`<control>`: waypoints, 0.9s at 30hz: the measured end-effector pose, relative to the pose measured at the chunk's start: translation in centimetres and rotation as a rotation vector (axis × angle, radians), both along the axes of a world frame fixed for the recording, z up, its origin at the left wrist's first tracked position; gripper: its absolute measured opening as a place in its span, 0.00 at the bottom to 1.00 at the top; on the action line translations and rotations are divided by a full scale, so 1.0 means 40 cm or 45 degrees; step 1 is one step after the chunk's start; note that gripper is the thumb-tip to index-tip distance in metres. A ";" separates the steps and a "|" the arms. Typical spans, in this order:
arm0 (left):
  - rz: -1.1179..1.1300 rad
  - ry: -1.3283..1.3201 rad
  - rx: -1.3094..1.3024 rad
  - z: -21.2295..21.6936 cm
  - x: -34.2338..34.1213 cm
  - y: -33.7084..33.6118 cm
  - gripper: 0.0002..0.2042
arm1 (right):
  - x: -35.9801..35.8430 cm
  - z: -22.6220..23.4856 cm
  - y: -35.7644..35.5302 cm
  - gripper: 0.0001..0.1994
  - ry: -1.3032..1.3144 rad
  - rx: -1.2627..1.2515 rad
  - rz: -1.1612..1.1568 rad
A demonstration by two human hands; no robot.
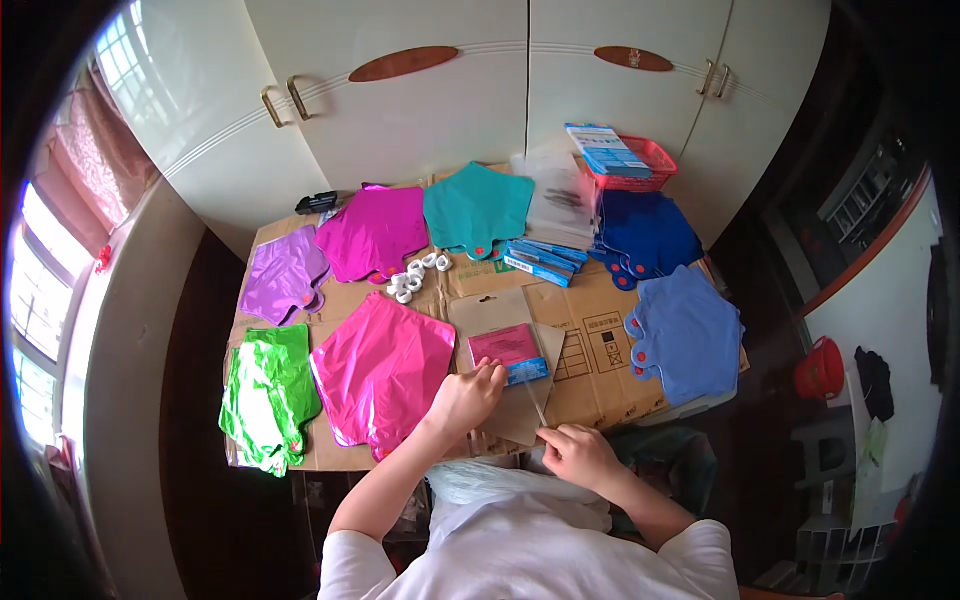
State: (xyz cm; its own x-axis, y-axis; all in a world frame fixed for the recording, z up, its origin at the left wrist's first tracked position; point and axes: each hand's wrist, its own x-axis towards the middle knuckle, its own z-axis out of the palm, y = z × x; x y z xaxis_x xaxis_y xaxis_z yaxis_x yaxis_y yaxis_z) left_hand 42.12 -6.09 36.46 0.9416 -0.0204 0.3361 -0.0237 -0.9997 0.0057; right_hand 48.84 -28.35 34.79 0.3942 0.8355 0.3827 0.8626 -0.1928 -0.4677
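I am viewing the cardboard-covered table point(590, 385) from above. My left hand point(466, 396) is resting on a clear plastic sleeve point(515, 375), its fingers curled together and pressing the sleeve's left edge; inside the sleeve a folded pink foil piece point(505, 343) with a blue card strip is showing. My right hand point(578, 454) is pinching the sleeve's lower corner at the near table edge, thumb and fingertips closed on the thin film. The sleeve is lying flat at the table's front centre, on a brown card backing.

Just left of it a glossy pink star-shaped foil balloon point(382, 375) is lying flat, beside a crinkled green foil stack point(267, 392). Further back, purple point(283, 275), magenta point(374, 232) and teal point(478, 208) stars are lying in a row. Matte light-blue stars point(686, 335) are sitting to the right, dark-blue ones point(645, 235) behind them. Small white rings point(415, 277) are clustering near the centre, blue flat packs point(545, 260) beside them, and a red mesh basket point(640, 165) is at the back.
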 end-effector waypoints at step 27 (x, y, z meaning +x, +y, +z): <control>-0.170 -0.071 0.105 -0.014 -0.006 -0.003 0.06 | 0.165 0.022 0.099 0.11 -0.198 0.093 0.096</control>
State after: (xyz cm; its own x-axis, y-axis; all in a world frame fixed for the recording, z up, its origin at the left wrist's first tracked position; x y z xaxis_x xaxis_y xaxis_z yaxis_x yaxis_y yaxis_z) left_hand 41.90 -6.22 35.90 0.9086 -0.1740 0.3796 -0.1547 -0.9846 -0.0810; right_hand 55.45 -24.40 35.67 0.2632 0.8284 0.4945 0.9362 -0.0955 -0.3382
